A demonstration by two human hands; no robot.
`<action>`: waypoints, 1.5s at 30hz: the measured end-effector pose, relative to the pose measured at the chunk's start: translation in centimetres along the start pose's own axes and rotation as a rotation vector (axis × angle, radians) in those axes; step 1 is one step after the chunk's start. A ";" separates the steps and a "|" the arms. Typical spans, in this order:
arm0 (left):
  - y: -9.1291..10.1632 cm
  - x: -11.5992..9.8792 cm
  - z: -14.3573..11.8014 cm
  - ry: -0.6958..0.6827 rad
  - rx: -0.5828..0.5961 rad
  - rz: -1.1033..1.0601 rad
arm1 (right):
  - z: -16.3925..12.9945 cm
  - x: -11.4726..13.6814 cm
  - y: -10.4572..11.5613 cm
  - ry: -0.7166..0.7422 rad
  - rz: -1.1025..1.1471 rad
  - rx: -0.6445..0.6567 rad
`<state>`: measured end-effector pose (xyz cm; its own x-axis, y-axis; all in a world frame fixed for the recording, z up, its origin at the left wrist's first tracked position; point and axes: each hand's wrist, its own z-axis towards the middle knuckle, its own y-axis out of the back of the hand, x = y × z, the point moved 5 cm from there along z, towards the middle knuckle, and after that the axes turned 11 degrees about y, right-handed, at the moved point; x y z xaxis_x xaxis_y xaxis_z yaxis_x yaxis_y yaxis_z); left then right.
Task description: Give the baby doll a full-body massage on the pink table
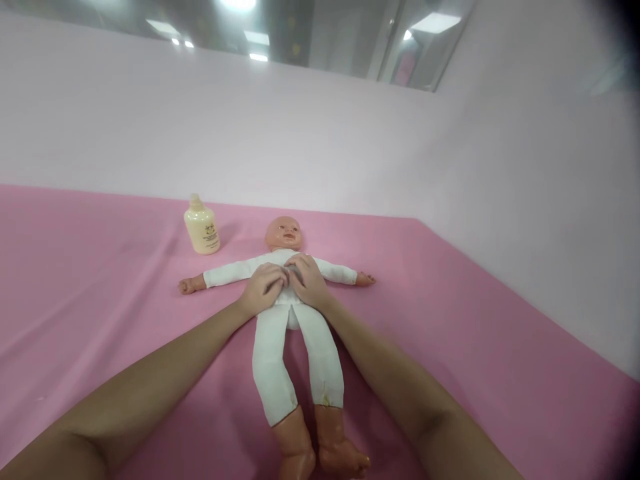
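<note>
A pink cloth [100,280] is covering the whole lower part of the frame, and a pale pink wall [320,133] is rising behind it, with a strip of glass and ceiling lights running along the top edge.

At the centre of the frame, the fingers of both hands are curling down onto the chest of a doll [290,320]. The left hand [263,288] is lying knuckles up, its fingers bent and close together, their tips pressing into the white fabric at the middle of the doll's chest. The right hand [309,280] is mirroring it, fingers bent and bunched, tips meeting the left hand's tips; whether either is actually pinching the cloth cannot be told. Both bare forearms are stretching back from the wrists toward the bottom corners of the frame, the left one to the lower left, the right one to the lower right.

The doll is lying on its back in the middle of the cloth, head toward the wall, arms spread wide to either side, legs pointing to the bottom edge, dressed in a white one-piece suit with bare hands and feet.

A cream bottle [201,227] is standing upright just left of the doll's head, near the wall. It is carrying a small dark emblem and lines of print, too small to read.
</note>
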<state>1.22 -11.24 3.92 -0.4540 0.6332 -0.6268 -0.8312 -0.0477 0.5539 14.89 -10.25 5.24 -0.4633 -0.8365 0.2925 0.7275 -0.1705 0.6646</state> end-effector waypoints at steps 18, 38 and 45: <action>-1.5 6.1 1.0 0.427 -0.150 0.163 | -2.0 -6.3 -0.4 -0.601 -0.211 0.046; 4.3 10.2 -2.8 0.706 -0.081 0.706 | -6.1 -10.1 5.3 -0.776 -0.733 0.132; 1.1 7.0 0.2 0.619 0.019 0.577 | -2.3 -7.8 1.5 -0.621 -0.454 0.293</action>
<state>-2.83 -6.70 0.28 -0.9038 -0.0237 -0.4273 -0.4125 -0.2170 0.8847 20.74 -5.14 2.34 -0.9387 -0.2639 0.2217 0.2799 -0.2086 0.9371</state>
